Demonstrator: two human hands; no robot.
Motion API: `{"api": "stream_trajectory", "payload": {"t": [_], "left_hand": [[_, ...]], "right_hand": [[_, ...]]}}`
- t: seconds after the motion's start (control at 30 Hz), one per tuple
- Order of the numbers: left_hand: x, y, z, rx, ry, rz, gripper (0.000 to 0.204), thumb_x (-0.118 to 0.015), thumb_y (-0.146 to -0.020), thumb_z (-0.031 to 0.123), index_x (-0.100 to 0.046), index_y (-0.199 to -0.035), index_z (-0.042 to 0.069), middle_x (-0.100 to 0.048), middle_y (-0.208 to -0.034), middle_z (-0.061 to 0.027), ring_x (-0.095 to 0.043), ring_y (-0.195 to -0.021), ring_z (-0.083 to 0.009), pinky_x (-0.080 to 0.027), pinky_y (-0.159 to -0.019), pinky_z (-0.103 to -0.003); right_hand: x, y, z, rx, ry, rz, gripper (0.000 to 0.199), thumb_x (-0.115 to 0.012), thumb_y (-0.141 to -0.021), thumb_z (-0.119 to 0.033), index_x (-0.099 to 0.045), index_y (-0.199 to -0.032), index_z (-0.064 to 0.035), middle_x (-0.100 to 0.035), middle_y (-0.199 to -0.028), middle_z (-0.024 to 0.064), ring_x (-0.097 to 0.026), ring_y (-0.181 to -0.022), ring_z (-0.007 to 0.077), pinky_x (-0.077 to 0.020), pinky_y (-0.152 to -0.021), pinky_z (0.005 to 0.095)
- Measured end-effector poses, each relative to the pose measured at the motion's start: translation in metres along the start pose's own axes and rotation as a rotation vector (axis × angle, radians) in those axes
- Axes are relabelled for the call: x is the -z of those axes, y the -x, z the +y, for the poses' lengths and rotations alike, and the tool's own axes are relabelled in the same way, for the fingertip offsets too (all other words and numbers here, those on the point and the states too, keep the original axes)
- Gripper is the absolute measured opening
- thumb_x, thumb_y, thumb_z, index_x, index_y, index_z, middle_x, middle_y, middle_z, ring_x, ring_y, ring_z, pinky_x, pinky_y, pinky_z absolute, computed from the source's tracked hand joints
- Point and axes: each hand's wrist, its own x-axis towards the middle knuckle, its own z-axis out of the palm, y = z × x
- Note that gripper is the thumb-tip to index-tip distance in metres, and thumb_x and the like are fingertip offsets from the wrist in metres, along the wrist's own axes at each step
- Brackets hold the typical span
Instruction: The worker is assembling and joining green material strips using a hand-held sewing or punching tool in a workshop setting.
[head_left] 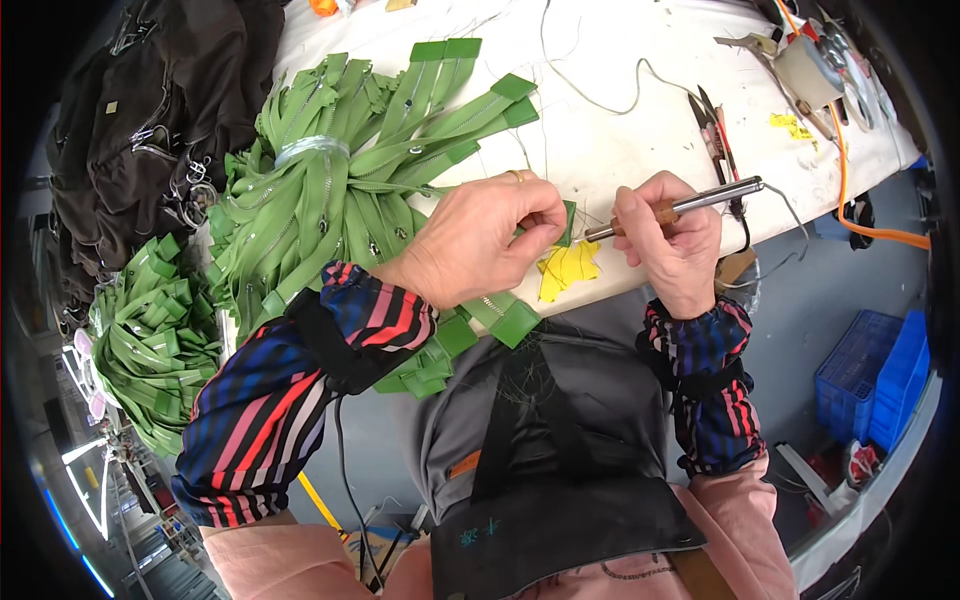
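My left hand [490, 235] is closed in a pinch on the end of a green zipper; its dark green end tab [567, 223] shows just past the fingertips. In my right hand [675, 240] is a pen-shaped silver tool [720, 195] with a thin cord at its back end. Its narrow brownish tip points left, close to that tab. A large bundle of green zippers [310, 205], tied with a pale band [312, 148], lies on the table by my left hand. Below both hands, a yellow scrap [568, 268] rests at the table edge.
Further green zippers [160, 340] hang at the left, beside dark garments [150, 120]. On the white table [620, 50] lie scissors [715, 135], loose threads and a cord. A clamp-like metal tool [765, 55] and orange hose [843, 180] are at right. Blue crates [860, 370] stand below.
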Motion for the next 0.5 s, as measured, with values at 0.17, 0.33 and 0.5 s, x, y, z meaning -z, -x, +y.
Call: {"api": "stream_trajectory", "payload": {"t": [0.17,0.33,0.5], "left_hand": [[-0.0012,-0.003,-0.003,0.012,0.004,-0.027,0.005,-0.059,-0.076,0.003,-0.055,-0.079,0.001,-0.056,-0.074,-0.0082,-0.056,-0.066,-0.0181,-0.045,-0.062,-0.028],[0.0003,-0.0029,-0.0021,0.001,-0.004,-0.028,0.006,-0.059,-0.076,0.004,-0.054,-0.079,0.002,-0.056,-0.074,-0.0078,-0.055,-0.066,-0.0179,-0.045,-0.063,-0.028],[-0.0004,-0.0027,-0.0042,-0.014,-0.012,-0.018,0.006,-0.059,-0.077,0.004,-0.054,-0.079,0.002,-0.056,-0.073,-0.0073,-0.055,-0.066,-0.0179,-0.044,-0.062,-0.028]], "right_hand": [[0.0011,-0.0023,0.0053,-0.004,0.056,-0.04,0.012,-0.063,-0.079,-0.002,-0.056,-0.07,0.0002,-0.056,-0.062,-0.0017,-0.049,-0.055,-0.0002,-0.0362,-0.047,0.0143],[0.0005,-0.0035,0.0043,0.02,0.1,-0.059,0.011,-0.064,-0.078,-0.001,-0.056,-0.071,0.0002,-0.056,-0.062,-0.0025,-0.049,-0.055,-0.0007,-0.0359,-0.047,0.0138],[-0.0003,-0.0039,0.0047,0.011,0.116,-0.067,0.011,-0.064,-0.078,-0.001,-0.056,-0.071,-0.0001,-0.055,-0.061,-0.0034,-0.047,-0.055,-0.0012,-0.0354,-0.048,0.0136]]}}
